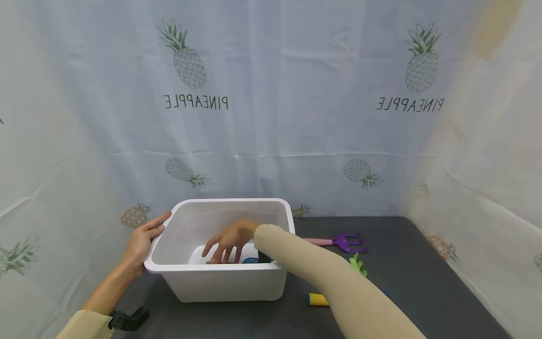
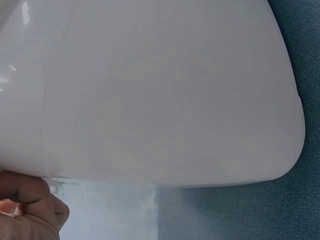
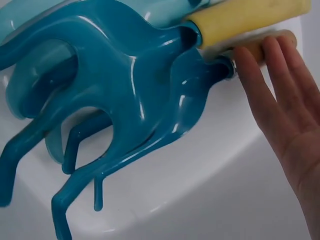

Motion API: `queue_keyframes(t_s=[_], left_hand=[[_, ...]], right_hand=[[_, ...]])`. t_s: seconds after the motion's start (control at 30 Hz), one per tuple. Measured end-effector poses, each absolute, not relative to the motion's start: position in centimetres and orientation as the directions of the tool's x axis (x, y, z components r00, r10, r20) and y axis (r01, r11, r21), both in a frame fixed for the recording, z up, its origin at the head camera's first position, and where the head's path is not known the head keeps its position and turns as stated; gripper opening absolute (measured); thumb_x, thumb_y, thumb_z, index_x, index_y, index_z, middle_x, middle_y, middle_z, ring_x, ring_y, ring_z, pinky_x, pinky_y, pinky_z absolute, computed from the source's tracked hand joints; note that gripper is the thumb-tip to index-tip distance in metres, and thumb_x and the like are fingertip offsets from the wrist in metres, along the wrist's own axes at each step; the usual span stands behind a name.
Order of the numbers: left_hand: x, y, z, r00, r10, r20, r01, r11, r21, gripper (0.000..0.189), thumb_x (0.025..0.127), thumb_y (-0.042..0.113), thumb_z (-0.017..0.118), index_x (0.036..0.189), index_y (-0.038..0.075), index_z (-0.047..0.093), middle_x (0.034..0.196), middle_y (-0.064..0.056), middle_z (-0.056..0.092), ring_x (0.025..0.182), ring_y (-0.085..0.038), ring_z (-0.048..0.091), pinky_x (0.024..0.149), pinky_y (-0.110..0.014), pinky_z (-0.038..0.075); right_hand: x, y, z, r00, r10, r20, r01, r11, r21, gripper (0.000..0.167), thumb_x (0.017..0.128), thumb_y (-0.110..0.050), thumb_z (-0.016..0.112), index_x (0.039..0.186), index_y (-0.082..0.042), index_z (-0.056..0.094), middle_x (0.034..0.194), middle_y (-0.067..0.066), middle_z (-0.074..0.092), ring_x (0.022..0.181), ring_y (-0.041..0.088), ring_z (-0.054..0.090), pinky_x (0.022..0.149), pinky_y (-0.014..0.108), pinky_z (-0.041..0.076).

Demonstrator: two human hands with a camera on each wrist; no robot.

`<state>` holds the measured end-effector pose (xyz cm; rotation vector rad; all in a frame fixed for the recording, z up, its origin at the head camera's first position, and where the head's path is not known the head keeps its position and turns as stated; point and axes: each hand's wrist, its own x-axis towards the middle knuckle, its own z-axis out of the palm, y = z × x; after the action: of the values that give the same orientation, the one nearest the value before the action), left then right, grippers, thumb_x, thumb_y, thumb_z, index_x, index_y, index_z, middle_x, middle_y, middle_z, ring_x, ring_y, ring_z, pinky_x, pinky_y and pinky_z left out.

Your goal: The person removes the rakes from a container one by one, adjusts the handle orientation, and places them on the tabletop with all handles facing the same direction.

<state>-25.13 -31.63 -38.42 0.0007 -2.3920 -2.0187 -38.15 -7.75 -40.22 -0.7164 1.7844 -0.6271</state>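
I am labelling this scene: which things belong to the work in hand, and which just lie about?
Work in hand: white bin, held by left hand; blue pronged tool inside, beside right hand.
Apparently lying about: purple fork, green tool, yellow handle.

Right of the right hand [image 1: 230,240] I see a purple fork [image 1: 342,242] with a pink handle [image 1: 318,241], lying on the dark tabletop [image 1: 432,296]. A light green piece [image 1: 357,264], partly hidden from me, lies right of that hand too, nearer than the fork; nearer still I make out a yellow cylinder [image 1: 317,299]. Beyond the hand hangs a pale cloth [image 1: 271,122] with pineapple prints [image 1: 189,68] and mirrored lettering [image 1: 195,102]; more cloth is left of the left hand [image 1: 141,242].
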Motion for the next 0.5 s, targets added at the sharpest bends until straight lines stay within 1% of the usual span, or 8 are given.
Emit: queue_keyframes(t_s=[0.1,0.2,0.3,0.4,0.5], left_hand=[[-25.08,-31.61,-38.51,-1.000,-0.012,0.004,0.002,0.162,0.987,0.055,0.114,0.025,0.031,0.165,0.009,0.021,0.173,-0.019,0.012,0.105,0.017,0.059,0.086,-0.018,0.056],[-25.10,-31.62,-38.53,-1.000,-0.023,0.000,-0.003,0.161,0.987,0.055,0.114,0.025,0.032,0.165,0.010,0.021,0.173,-0.020,0.014,0.105,0.014,0.061,0.085,-0.020,0.057],[-25.15,-31.62,-38.51,-1.000,-0.027,-0.007,-0.012,0.163,0.987,0.055,0.114,0.026,0.031,0.165,0.011,0.021,0.172,-0.020,0.015,0.105,0.012,0.062,0.085,-0.021,0.058],[-25.18,-31.61,-38.54,-1.000,-0.027,-0.011,-0.015,0.167,0.986,0.055,0.114,0.026,0.031,0.165,0.011,0.021,0.173,-0.019,0.014,0.105,0.014,0.061,0.086,-0.020,0.057],[-25.19,-31.59,-38.54,-1.000,-0.023,-0.010,-0.014,0.167,0.986,0.055,0.114,0.026,0.031,0.165,0.012,0.021,0.173,-0.018,0.014,0.105,0.015,0.061,0.087,-0.020,0.057]], right_hand=[[-38.06,-7.84,-40.52,-0.252,-0.743,-0.620,-0.193,0.666,-0.720,0.049,0.097,-0.020,0.068,0.144,-0.023,0.056,0.115,0.004,0.073,0.107,0.020,0.070,0.086,0.042,0.059],[-38.05,-7.93,-40.58,-0.284,-0.767,-0.576,-0.231,0.637,-0.735,0.048,0.096,-0.021,0.069,0.143,-0.019,0.058,0.114,0.001,0.074,0.106,0.018,0.069,0.090,0.042,0.060],[-38.01,-7.87,-40.60,-0.315,-0.759,-0.570,-0.264,0.647,-0.715,0.040,0.096,-0.023,0.070,0.135,-0.021,0.064,0.114,-0.002,0.073,0.107,0.017,0.068,0.094,0.045,0.058],[-37.90,-7.74,-40.61,-0.301,-0.725,-0.619,-0.258,0.687,-0.680,0.027,0.098,-0.025,0.068,0.125,-0.026,0.071,0.114,-0.001,0.072,0.110,0.019,0.067,0.096,0.049,0.055],[-37.82,-7.61,-40.67,-0.281,-0.705,-0.652,-0.241,0.709,-0.663,0.024,0.100,-0.024,0.066,0.123,-0.027,0.073,0.115,0.001,0.073,0.111,0.020,0.067,0.098,0.050,0.054]])
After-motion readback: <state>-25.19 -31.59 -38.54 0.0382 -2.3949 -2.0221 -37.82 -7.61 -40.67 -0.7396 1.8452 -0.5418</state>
